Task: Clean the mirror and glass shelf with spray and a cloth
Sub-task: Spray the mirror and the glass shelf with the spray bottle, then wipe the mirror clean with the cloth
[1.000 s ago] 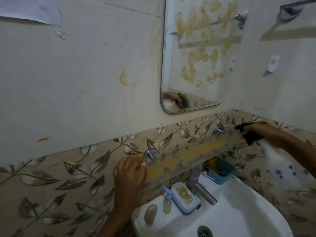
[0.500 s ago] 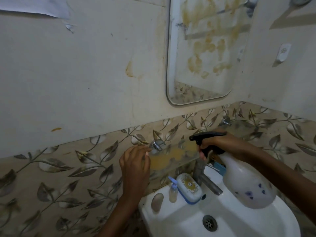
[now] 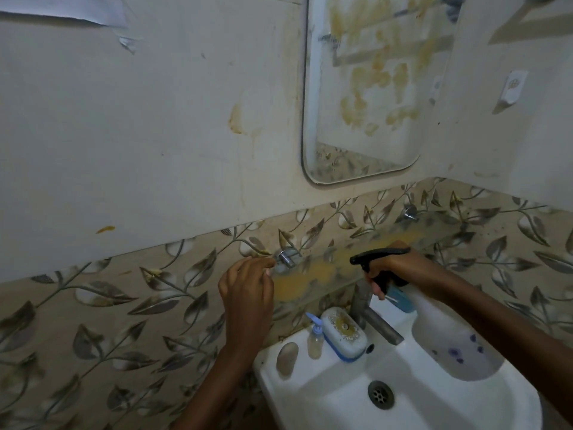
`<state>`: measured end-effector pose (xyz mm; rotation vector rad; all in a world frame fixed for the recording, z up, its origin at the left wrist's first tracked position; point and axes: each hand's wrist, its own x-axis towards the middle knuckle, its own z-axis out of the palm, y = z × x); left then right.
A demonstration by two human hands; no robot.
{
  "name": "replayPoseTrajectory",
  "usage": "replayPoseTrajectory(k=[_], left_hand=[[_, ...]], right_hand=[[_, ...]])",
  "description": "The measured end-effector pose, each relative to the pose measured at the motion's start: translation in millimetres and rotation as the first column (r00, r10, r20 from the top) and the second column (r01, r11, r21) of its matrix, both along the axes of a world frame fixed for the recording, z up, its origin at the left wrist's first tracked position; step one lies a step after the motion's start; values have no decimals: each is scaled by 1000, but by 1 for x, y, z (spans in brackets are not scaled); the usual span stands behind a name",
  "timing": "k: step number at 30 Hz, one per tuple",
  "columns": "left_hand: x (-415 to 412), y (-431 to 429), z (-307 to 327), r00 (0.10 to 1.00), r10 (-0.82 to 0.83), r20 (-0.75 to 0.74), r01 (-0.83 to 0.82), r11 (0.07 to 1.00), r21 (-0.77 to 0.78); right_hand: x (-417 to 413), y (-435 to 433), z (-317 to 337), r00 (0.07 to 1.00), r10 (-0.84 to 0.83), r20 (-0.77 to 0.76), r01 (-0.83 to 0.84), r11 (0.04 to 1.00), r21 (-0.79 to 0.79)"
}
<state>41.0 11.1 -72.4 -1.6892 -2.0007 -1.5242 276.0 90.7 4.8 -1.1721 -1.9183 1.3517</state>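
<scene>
Glass shelf (image 3: 313, 274) stained yellow, left hand (image 3: 248, 283) open at its 9 o'clock end, right hand (image 3: 400, 268) grip closed around spray bottle (image 3: 446, 333).

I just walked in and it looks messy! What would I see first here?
Probably the yellow-brown smears on the mirror high on the wall, and more of the same on the glass shelf below it. Right in front, the right hand holds a white spray bottle by its black trigger over the sink, nozzle pointing left along the shelf, while the left hand touches the shelf's left end.
</scene>
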Motion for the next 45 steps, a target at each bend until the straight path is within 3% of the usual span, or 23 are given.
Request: replayPoseTrajectory(k=[5,12,15,18,27,36,45], left_hand=[[-1,1,0,1000,-1,-17,1,999,-34],[2,-2,4,999,-14,-36,11,998,-64],[2,-3,4,999,-4,-40,1,999,-53],[3,-1,4,999,6,-37,-7,999,-41],[3,0,6,996,29,-85,-36,996,-82],[4,-1,7,993,43,-111,-52,995,-80],[3,0,7,993,45,-112,-54,996,-76]], right_hand=[[60,18,-19,995,-99,-15,99,995,-1],[137,36,-67,938,-342,46,345,924,-162],[136,46,-104,878,-475,-59,438,847,-301],[123,66,-131,797,-580,-168,512,796,-322],[69,126,-165,793,-550,-264,462,824,-328],[38,151,-162,821,-538,-191,465,824,-324],[67,149,-168,846,-518,128,533,831,-158]])
